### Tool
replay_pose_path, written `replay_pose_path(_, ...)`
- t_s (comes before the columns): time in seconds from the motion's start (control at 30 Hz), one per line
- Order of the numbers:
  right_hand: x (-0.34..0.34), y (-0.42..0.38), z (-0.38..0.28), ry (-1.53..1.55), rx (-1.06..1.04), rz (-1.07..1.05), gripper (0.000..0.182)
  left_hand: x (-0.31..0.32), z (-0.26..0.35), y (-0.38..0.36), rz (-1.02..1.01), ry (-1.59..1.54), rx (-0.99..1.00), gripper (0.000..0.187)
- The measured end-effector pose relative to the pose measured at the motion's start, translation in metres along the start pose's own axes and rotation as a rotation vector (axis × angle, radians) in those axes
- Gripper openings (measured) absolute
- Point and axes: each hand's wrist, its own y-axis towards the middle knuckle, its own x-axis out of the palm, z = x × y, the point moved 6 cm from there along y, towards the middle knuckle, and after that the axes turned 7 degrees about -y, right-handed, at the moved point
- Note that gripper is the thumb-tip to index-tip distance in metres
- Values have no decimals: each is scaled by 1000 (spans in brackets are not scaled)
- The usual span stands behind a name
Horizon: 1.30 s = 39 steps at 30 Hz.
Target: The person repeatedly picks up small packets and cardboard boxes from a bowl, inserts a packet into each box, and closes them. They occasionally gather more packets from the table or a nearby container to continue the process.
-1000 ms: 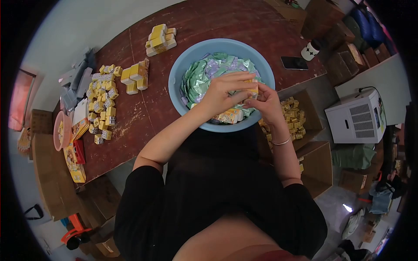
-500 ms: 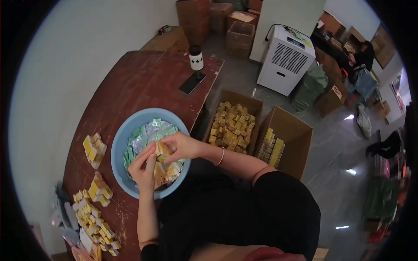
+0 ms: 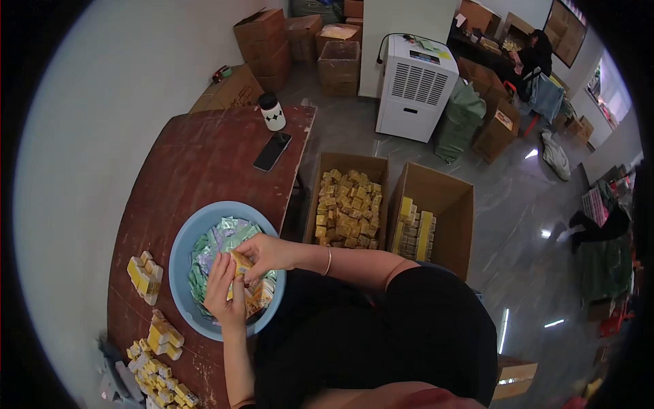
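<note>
Both hands meet over a blue plastic basin on the dark red table. Between them is a small yellow box. My left hand is closed on its left side, fingers together. My right hand grips it from the right with thumb and fingers. Parts of the box are hidden by the fingers. Below, the basin holds green and lilac sachets, with orange-and-white printed pieces near its front right side.
Stacks of yellow-and-white boxes and a loose pile lie left on the table. A phone and a bottle stand farther back. Right are a carton of yellow boxes and another carton. A person sits far off.
My view has shifted, so the table and basin appear lower and the far room moves left. Both hands still hold the small box, its visible face turned slightly.
</note>
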Motion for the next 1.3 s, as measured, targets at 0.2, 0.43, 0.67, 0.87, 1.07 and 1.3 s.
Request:
replay_pose_path(0.2,-3,-6,-21,-385,-108,-22,42,4,4,-12,-118,127,201,29)
replay_pose_path(0.43,-77,-43,-86,-1301,313,-97,61,-3,-16,-39,-484,310,-83,77)
replay_pose_path(0.67,-101,-51,-90,-1463,200,168,82,0,-71,-79,-729,339,-456,94)
replay_pose_path(0.87,-74,-38,-94,-1360,74,10,76,-1,-66,-73,-716,345,-422,89)
replay_pose_path(1.07,-72,-34,-82,-1398,-7,27,73,-20,-60,-62,-531,263,-385,82)
replay_pose_path(1.3,-8,-7,-60,-982,-236,-85,80,-29,-76,-56,-50,-811,-731,52)
